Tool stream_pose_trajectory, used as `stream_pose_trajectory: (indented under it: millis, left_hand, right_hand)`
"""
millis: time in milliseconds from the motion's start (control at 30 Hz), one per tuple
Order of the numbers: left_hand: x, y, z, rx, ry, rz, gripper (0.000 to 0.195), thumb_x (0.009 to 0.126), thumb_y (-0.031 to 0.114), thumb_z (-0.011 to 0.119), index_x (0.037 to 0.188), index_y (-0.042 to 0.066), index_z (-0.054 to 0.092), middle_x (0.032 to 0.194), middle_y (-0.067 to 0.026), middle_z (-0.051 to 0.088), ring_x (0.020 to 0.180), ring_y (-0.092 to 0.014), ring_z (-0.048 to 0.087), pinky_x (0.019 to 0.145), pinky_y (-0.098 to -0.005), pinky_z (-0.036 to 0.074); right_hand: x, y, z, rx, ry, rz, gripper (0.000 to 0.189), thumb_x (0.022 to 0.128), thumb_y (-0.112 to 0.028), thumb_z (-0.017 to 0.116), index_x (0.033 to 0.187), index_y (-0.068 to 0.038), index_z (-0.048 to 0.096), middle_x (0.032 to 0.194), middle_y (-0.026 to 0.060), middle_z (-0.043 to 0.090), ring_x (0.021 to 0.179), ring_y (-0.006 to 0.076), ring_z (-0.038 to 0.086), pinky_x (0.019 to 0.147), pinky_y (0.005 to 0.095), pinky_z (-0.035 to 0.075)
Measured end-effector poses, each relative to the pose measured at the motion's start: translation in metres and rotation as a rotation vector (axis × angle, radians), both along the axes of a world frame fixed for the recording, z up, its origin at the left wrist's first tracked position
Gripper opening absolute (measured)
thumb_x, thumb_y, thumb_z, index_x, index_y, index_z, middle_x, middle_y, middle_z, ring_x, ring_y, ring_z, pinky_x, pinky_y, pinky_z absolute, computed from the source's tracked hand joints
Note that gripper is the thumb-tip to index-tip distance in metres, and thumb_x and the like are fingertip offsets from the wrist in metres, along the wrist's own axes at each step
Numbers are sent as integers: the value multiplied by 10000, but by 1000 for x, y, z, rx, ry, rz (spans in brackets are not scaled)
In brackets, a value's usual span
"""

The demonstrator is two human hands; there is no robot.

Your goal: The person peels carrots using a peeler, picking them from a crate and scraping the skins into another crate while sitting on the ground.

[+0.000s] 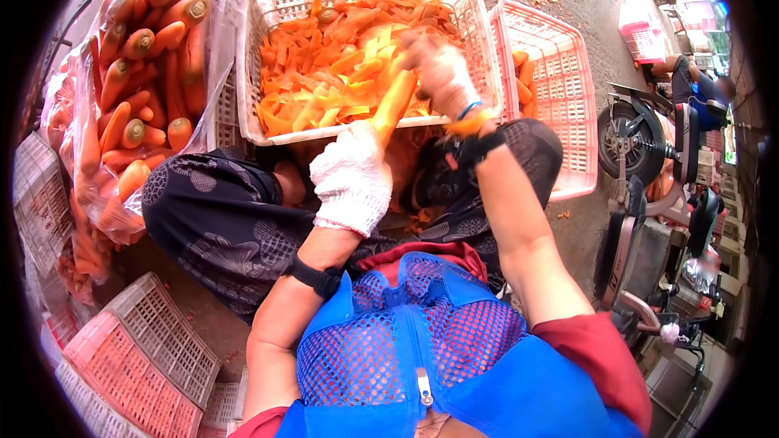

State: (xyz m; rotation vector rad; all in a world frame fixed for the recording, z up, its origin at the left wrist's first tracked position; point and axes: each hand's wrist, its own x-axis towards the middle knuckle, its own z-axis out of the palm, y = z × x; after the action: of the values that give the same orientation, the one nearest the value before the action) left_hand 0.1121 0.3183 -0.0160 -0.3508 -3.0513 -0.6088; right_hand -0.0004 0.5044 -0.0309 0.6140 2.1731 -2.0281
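My left hand (353, 179), in a white knit glove, grips the lower end of an orange carrot (394, 106) that points up and forward. The carrot's tip reaches over the near rim of a white plastic crate (286, 3). Heaped in that crate are orange carrot peelings (353, 67). My right hand (438, 70), also gloved, is just past the carrot's tip, above the peelings. Motion blurs its fingers, so whether it holds a tool cannot be made out. An orange strip, also blurred, shows at the right wrist near a blue band (468, 111).
Whole carrots (146, 73) fill a clear plastic bag at left. Right of the peelings, a pink crate (551, 61) holds several carrots (524, 82). Stacked crates (140, 347) stand at lower left. An electric scooter (645, 194) is at right, with a seated person (700, 91) beyond.
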Motion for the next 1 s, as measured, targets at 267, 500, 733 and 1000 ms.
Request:
stream_pose_trajectory:
  millis: [267, 500, 733, 1000]
  left_hand:
    - [-9, -13, -5, 1114, -922, -98, 431, 798, 74, 828, 1177, -30, 650, 989, -62, 708, 878, -133, 657, 773, -285, 550]
    - [-4, -6, -1, 650, -910, 141, 472, 690, 240, 839, 1023, -40, 653, 926, -221, 730, 904, -280, 752, 768, -390, 582]
    - [13, -11, -5, 456, -632, 41, 369, 722, 268, 765, 954, 16, 627, 751, -229, 694, 689, -422, 701, 733, -526, 569]
    - [4, -3, 2, 59, -342, -15, 249, 827, 160, 679, 1023, 18, 621, 764, -219, 710, 741, -400, 727, 698, -496, 570]
  right_hand:
    - [34, -8, -45, -274, 409, 106, 408, 1059, -422, 597, 1111, -31, 705, 808, 44, 662, 691, 134, 650, 621, 286, 536]
    - [60, -31, 43, -463, 274, -190, 451, 1100, -497, 502, 1096, -69, 645, 722, -20, 553, 516, 107, 527, 500, 269, 486]
    - [8, -22, 20, -219, 144, -472, 400, 1060, -468, 561, 1069, -88, 687, 672, -26, 556, 464, 113, 509, 404, 314, 430]
    - [54, -47, -6, -335, 466, -149, 350, 1092, -407, 547, 1092, -85, 684, 651, -5, 577, 487, 114, 552, 428, 260, 419]
